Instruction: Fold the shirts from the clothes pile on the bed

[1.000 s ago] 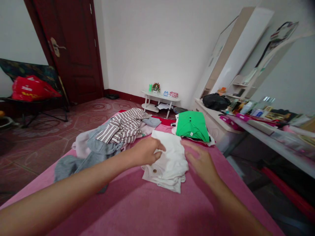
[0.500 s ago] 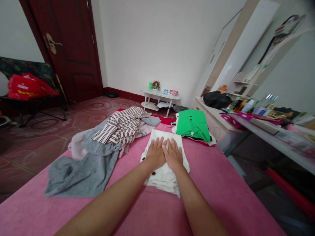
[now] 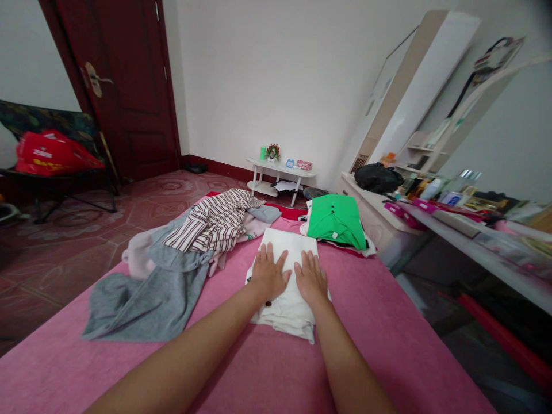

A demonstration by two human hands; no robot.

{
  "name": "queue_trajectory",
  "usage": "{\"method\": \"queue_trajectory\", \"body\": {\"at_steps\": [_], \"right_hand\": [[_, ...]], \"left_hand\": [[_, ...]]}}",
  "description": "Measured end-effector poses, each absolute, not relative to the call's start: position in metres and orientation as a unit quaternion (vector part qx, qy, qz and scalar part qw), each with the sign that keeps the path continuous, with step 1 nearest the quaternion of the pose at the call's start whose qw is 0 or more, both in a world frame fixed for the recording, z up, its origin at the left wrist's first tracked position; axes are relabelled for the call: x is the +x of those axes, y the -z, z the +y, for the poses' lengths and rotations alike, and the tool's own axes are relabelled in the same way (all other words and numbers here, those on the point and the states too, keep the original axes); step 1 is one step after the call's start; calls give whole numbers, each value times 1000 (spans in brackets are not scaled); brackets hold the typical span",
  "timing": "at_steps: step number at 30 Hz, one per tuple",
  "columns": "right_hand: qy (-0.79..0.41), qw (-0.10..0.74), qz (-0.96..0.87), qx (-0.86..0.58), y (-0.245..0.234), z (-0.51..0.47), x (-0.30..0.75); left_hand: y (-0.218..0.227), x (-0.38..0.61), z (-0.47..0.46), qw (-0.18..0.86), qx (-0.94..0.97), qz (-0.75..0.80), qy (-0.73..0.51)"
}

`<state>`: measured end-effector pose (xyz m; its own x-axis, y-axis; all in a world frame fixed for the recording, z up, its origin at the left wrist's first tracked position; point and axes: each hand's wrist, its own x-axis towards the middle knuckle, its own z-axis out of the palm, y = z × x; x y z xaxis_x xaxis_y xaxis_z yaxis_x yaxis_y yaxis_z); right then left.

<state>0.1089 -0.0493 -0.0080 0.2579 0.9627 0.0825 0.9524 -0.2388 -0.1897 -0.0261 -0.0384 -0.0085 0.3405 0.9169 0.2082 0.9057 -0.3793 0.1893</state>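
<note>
A white garment with dark buttons lies folded into a rectangle on the pink bed cover. My left hand rests flat on its left half, fingers spread. On the right half lies my right hand, also flat with fingers stretched out. A gap of white cloth shows between the two thumbs. Just beyond, to the right, sits a stack of folded clothes topped by a green shirt. To the left is a loose heap with a striped shirt and a grey garment.
A low white table with small ornaments stands by the far wall. On the right is a dresser with a black bag and several bottles. A folding chair at the left holds a red bag.
My hands have moved apart, the left one leftward and the right one rightward, across the white garment. Earlier they were together at its middle. The clothes piles have stayed put.
</note>
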Motion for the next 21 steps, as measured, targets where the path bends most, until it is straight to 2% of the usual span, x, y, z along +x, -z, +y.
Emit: {"method": "queue_trajectory", "body": {"at_steps": [6, 15, 21], "right_hand": [[8, 122, -604, -788, 11, -63, 111], [16, 304, -565, -767, 22, -75, 138], [42, 262, -512, -817, 10, -81, 132]], "left_hand": [[7, -38, -50, 33, 804, 580, -131], [-8, -64, -54, 88, 787, 592, -150], [-20, -80, -45, 148, 735, 630, -202]]}}
